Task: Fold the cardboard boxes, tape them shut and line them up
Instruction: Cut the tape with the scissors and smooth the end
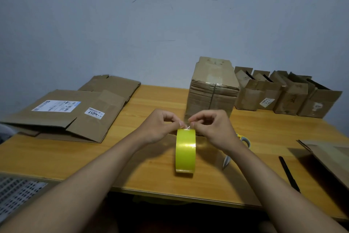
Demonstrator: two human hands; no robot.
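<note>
From the head view, we judge ourselves at the taping step: our left hand (160,126) and right hand (211,127) pinch narrowly at the loose end on top of the yellow tape roll (185,150), which stands on edge on the wooden table (151,100). Next we need to peel a strip free and carry it to the folded box (212,91) just behind. Flattened boxes (71,113) lie left, a row of boxes (287,93) lines the right, scissors (229,159) rest nearby, against a bare grey wall (132,24)
</note>
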